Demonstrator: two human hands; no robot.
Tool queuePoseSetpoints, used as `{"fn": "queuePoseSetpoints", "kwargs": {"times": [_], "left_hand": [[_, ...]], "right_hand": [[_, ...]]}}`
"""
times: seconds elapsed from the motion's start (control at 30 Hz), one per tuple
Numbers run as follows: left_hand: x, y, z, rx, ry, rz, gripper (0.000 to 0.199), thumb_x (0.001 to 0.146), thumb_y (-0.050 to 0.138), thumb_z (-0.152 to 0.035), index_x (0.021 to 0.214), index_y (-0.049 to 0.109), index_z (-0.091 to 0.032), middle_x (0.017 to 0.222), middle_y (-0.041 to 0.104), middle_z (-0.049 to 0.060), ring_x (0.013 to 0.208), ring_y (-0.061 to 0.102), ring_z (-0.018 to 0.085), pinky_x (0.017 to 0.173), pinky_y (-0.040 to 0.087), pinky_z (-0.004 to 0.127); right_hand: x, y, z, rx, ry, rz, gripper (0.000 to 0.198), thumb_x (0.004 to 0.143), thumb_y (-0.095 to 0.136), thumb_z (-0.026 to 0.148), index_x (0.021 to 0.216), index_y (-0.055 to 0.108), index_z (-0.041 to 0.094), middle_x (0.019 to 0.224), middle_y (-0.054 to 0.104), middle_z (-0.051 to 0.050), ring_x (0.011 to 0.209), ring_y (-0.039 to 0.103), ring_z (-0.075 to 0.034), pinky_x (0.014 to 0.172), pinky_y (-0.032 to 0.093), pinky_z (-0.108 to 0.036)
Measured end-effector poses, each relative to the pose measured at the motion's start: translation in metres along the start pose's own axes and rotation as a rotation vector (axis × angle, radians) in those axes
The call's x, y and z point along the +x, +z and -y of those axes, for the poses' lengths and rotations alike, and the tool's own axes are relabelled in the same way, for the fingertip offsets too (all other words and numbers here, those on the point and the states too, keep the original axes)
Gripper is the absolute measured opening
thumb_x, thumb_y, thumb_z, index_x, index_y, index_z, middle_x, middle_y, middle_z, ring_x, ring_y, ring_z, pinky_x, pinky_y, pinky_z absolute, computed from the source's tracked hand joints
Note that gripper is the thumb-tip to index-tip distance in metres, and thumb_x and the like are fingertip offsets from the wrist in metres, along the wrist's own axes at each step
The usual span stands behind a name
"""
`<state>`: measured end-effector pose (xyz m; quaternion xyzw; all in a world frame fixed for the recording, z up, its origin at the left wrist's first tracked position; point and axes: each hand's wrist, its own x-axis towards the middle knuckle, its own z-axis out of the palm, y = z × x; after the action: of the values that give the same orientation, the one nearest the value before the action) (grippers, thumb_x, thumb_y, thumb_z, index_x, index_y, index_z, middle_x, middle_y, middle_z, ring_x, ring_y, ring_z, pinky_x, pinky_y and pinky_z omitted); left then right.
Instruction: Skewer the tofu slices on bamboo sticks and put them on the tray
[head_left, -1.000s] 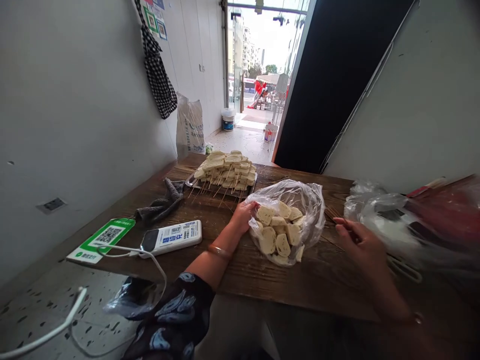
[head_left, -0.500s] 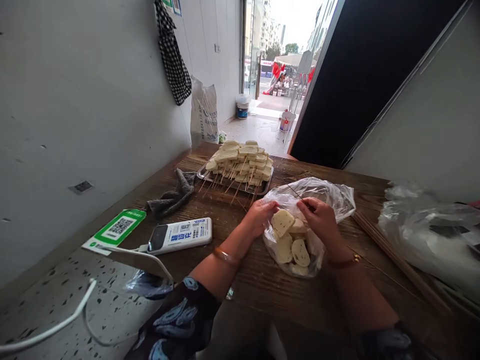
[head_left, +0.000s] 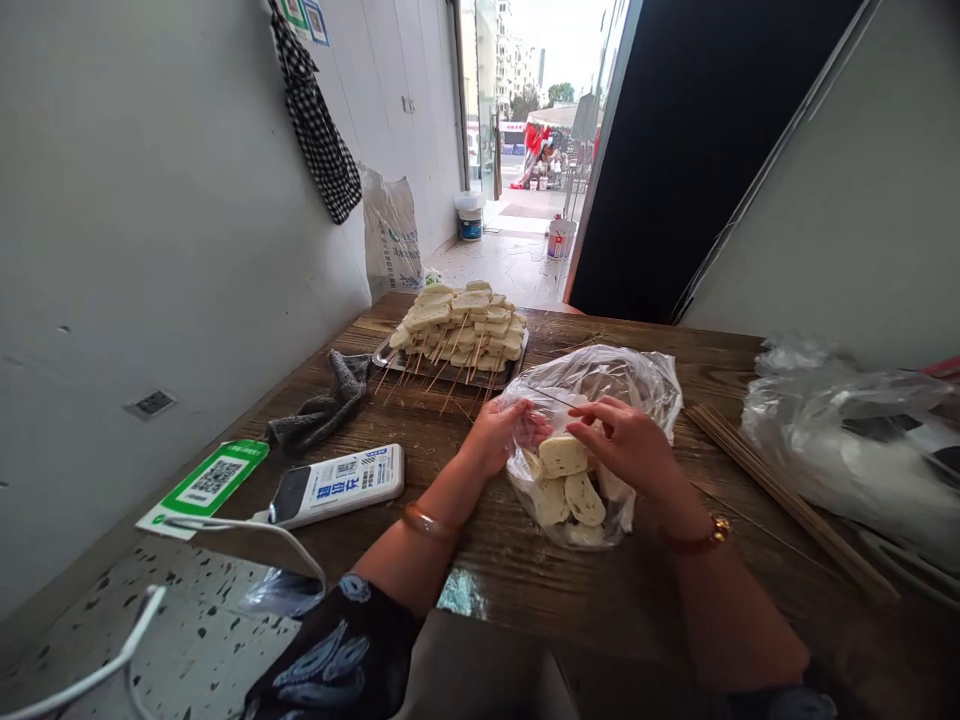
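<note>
A clear plastic bag stands on the table in front of me, its mouth turned toward me. Inside lie several pale, thick slices of a spongy-looking food. My left hand grips the bag's left rim, with its fingertips partly behind the film. Above the slices, my right hand pinches a thin wooden skewer, which points left toward my left hand. Past the bag, a metal tray bears a high pile of skewered slices, their sticks jutting toward me.
Loose skewers lie in a bundle at right, beside crumpled plastic bags. To the left are a white power bank with a cable, a green QR card and a grey cloth. A wall borders the left side.
My right hand has turned and shifted slightly left, and the skewer lies flatter. The slice at the top of the bag has tipped. The whole view has swung a little to the right.
</note>
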<state>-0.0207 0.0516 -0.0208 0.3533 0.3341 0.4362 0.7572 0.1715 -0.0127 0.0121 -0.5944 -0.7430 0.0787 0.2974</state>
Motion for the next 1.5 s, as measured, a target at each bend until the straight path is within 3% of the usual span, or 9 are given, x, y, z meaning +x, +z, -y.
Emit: {"fn": "queuePoseSetpoints", "kwargs": {"times": [0.2, 0.33, 0.6, 0.7, 0.77, 0.9, 1.1, 1.27, 1.5], "left_hand": [[0.0, -0.001, -0.003, 0.146, 0.108, -0.089, 0.037, 0.065, 0.077, -0.04, 0.08, 0.054, -0.015, 0.067, 0.065, 0.003, 0.053, 0.063, 0.018, 0.054, 0.052, 0.032], [-0.002, -0.004, -0.01, 0.358, 0.248, -0.158, 0.033, 0.069, 0.07, -0.039, 0.086, 0.05, -0.018, 0.071, 0.062, 0.0, 0.051, 0.059, 0.015, 0.051, 0.048, 0.029], [-0.023, -0.005, -0.034, 1.092, 0.951, -0.45, 0.052, 0.072, 0.06, -0.017, 0.123, 0.051, -0.019, 0.121, 0.055, 0.011, 0.109, 0.054, 0.024, 0.092, 0.045, 0.038], [-0.038, 0.01, -0.036, 1.142, 1.15, -0.402, 0.038, 0.078, 0.055, -0.016, 0.116, 0.056, -0.02, 0.119, 0.057, 0.011, 0.112, 0.053, 0.024, 0.092, 0.045, 0.038], [-0.045, 0.02, -0.032, 1.135, 1.115, -0.202, 0.026, 0.084, 0.053, -0.017, 0.108, 0.06, -0.02, 0.109, 0.062, 0.008, 0.101, 0.058, 0.021, 0.088, 0.048, 0.034], [-0.038, 0.024, -0.014, 1.137, 0.759, 0.209, 0.026, 0.087, 0.055, -0.026, 0.112, 0.061, -0.02, 0.11, 0.064, 0.01, 0.1, 0.061, 0.022, 0.092, 0.047, 0.035], [-0.007, -0.004, 0.005, 1.293, 0.464, 0.018, 0.047, 0.089, 0.05, -0.037, 0.128, 0.054, -0.012, 0.133, 0.057, 0.019, 0.126, 0.051, 0.031, 0.109, 0.035, 0.047], [-0.001, -0.016, -0.001, 1.54, 0.398, 0.074, 0.069, 0.081, 0.06, -0.048, 0.136, 0.048, -0.007, 0.142, 0.049, 0.022, 0.133, 0.044, 0.034, 0.111, 0.034, 0.048], [0.001, -0.019, -0.011, 1.325, 0.582, -0.08, 0.04, 0.081, 0.061, -0.044, 0.108, 0.068, -0.016, 0.115, 0.069, 0.015, 0.11, 0.062, 0.03, 0.099, 0.046, 0.045]], "right_hand": [[-0.001, -0.002, 0.006, 0.018, -0.101, 0.129, 0.018, 0.083, 0.066, 0.042, 0.087, 0.074, 0.027, 0.097, 0.068, -0.002, 0.079, 0.062, -0.018, 0.069, 0.045, -0.029], [0.002, -0.008, -0.008, 0.233, 0.006, 0.014, 0.027, 0.087, 0.059, 0.045, 0.088, 0.07, 0.021, 0.084, 0.067, -0.003, 0.066, 0.057, -0.015, 0.062, 0.043, -0.028], [0.004, -0.014, -0.028, 0.532, 0.21, -0.178, 0.04, 0.086, 0.054, 0.055, 0.086, 0.063, 0.016, 0.068, 0.061, -0.001, 0.061, 0.053, -0.014, 0.054, 0.038, -0.025], [0.004, -0.013, -0.023, 0.48, 0.21, -0.213, 0.038, 0.085, 0.056, 0.054, 0.088, 0.064, 0.017, 0.071, 0.064, -0.002, 0.064, 0.055, -0.015, 0.056, 0.039, -0.025], [0.004, -0.012, -0.019, 0.424, 0.192, -0.209, 0.035, 0.086, 0.056, 0.052, 0.088, 0.065, 0.018, 0.071, 0.065, -0.002, 0.063, 0.056, -0.015, 0.057, 0.039, -0.025], [0.005, -0.009, -0.019, 0.326, 0.173, -0.202, 0.034, 0.089, 0.052, 0.049, 0.09, 0.066, 0.018, 0.071, 0.066, -0.002, 0.062, 0.057, -0.015, 0.057, 0.038, -0.026], [0.006, 0.002, -0.058, 0.093, 0.374, -0.27, 0.038, 0.091, 0.046, 0.047, 0.099, 0.066, 0.015, 0.081, 0.071, -0.01, 0.07, 0.062, -0.021, 0.061, 0.039, -0.028], [0.006, 0.015, -0.092, 0.051, 0.516, -0.266, 0.035, 0.09, 0.047, 0.04, 0.094, 0.068, 0.012, 0.084, 0.072, -0.017, 0.076, 0.065, -0.027, 0.063, 0.039, -0.03], [0.01, 0.004, -0.082, 0.225, 0.426, -0.342, 0.042, 0.088, 0.048, 0.051, 0.094, 0.068, 0.015, 0.082, 0.073, -0.01, 0.072, 0.065, -0.021, 0.062, 0.044, -0.028]]}}
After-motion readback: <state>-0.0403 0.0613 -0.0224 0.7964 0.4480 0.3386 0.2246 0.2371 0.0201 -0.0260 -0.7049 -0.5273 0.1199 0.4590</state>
